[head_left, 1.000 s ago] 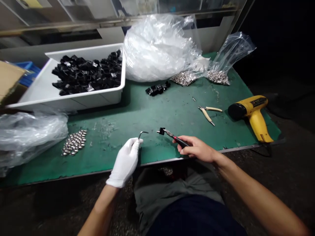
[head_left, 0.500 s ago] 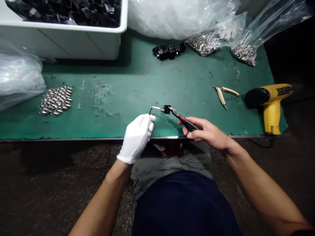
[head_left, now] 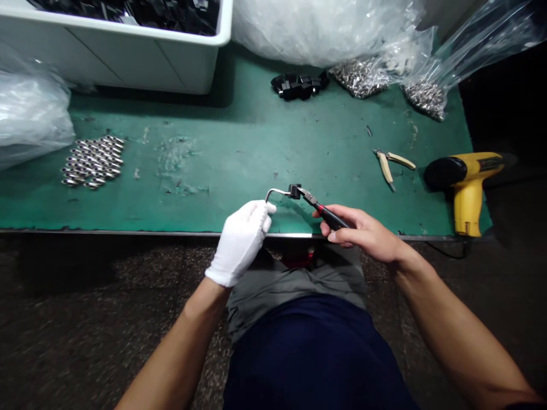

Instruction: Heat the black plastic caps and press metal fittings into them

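My left hand [head_left: 244,239], in a white glove, is closed around a bent metal hex key [head_left: 277,191]. The key's far end meets a small black block [head_left: 294,191] held above the green table. My right hand [head_left: 361,230] is bare and wrapped round black-and-red pliers [head_left: 331,217], whose jaws touch the right side of that block. Whether a metal piece sits between key and block is too small to tell. Several silver cylinders [head_left: 94,162] lie in a group at the left.
On the green table [head_left: 239,148] are cream-handled pliers [head_left: 387,169], a yellow heat gun [head_left: 468,188], black blocks [head_left: 299,86] and bags of small metal parts [head_left: 361,78]. A white bin [head_left: 171,62] and plastic bags [head_left: 32,119] stand behind and left.
The view has shifted slightly. The key's end now sits closer against the black block, and the silver section seen between them before no longer shows clearly. Both hands keep their hold.
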Demonstrator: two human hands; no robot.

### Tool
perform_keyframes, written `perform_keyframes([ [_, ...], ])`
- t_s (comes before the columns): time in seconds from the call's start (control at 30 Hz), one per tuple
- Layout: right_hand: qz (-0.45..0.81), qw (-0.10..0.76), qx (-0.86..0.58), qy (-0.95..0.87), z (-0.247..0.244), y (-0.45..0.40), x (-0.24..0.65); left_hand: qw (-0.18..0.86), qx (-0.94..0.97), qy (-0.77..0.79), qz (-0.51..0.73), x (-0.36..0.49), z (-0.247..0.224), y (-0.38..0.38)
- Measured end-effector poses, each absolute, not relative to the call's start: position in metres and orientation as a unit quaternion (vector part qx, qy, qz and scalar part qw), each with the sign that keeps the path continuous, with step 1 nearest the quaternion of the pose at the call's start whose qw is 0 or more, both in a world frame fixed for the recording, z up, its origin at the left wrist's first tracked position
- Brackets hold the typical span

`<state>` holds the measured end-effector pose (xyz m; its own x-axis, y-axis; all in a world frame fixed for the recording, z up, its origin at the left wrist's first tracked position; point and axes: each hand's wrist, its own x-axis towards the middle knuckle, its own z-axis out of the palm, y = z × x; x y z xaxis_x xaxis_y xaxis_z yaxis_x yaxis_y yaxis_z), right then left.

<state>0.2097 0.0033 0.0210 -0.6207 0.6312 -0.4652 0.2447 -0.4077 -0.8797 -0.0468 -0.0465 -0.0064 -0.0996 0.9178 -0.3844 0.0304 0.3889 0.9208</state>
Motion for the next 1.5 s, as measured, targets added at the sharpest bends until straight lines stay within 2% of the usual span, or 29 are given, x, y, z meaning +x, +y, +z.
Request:
perform_keyframes([
  [0.33,0.738,0.093,-0.405,-0.532,0.028,-0.001,0.220,0.496,0.480,0.635,0.347,-0.048,-0.003,-0.046],
  [0.6,0.723,0.018,-0.372,-0.582,0.028,-0.001,0.227,0.435,0.577,0.628,0.288,-0.055,0.007,-0.045],
  [0.73,0.723,0.048,-0.401,-0.560,0.027,-0.006,0.223,0.430,0.582,0.632,0.277,-0.054,0.011,-0.045],
  [0.97,0.738,0.108,-0.421,-0.516,0.017,-0.025,0.219,0.522,0.452,0.625,0.365,-0.034,0.003,-0.055],
  [1.07,0.742,0.103,-0.427,-0.507,0.014,-0.028,0.219,0.540,0.422,0.625,0.373,-0.028,-0.003,-0.060],
  [1.3,0.767,0.083,-0.399,-0.496,0.018,-0.024,0.218,0.507,0.472,0.633,0.347,-0.027,-0.001,-0.063],
  [1.5,0.776,0.115,-0.433,-0.444,0.009,-0.033,0.213,0.538,0.440,0.625,0.356,-0.024,0.002,-0.064],
])
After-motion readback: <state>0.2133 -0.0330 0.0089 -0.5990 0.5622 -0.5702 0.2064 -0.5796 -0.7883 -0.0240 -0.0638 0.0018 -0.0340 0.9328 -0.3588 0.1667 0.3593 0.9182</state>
